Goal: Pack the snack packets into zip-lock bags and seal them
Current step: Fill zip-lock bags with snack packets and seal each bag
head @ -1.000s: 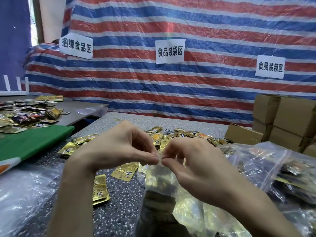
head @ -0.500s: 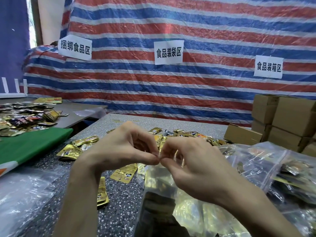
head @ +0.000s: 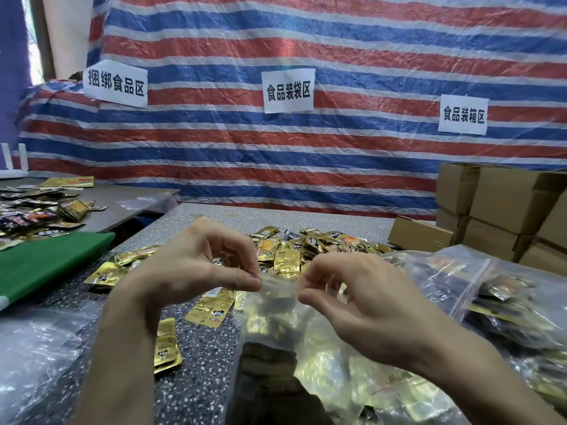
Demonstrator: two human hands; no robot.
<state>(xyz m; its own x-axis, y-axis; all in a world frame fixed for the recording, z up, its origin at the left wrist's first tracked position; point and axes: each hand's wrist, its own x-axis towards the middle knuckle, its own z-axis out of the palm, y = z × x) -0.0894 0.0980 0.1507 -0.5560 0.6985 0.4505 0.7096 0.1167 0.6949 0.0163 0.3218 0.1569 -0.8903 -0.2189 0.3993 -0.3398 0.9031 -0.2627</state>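
**Left hand** (head: 196,271): fingers curled, with thumb and forefinger pinching the left part of the top strip of a clear zip-lock bag (head: 276,329).

**Right hand** (head: 365,305): makes the same pinch on the right part of that strip. A short stretch of strip shows between the two hands, which do not touch.

**Zip-lock bag:** held upright at near centre, over the speckled grey bench (head: 199,378). Gold and dark packets show through the plastic. Whether the strip is pressed closed along its length cannot be told.

**Snack packets** (head: 310,243): a loose heap, mostly gold foil, on the bench just beyond the hands. Several single ones lie to the left, and some lie beside the left wrist.

**Filled bags** (head: 509,299): clear, piled on the right side of the bench, with packets inside.

**Crumpled clear plastic** (head: 40,348): at the near left corner.

**Green sheet** (head: 46,265): at the left edge, beside the bench.

**Second bench** (head: 129,197): far left, dark grey, with more packets scattered on it.

**Cardboard boxes** (head: 509,204): brown, stacked at the far right, with one low box in front of the stack.

**Tarp** (head: 337,154): striped red, blue and white, hung across the whole background.

**Paper signs** (head: 288,91): three white sheets with Chinese characters, fixed to the tarp at left, centre and right.
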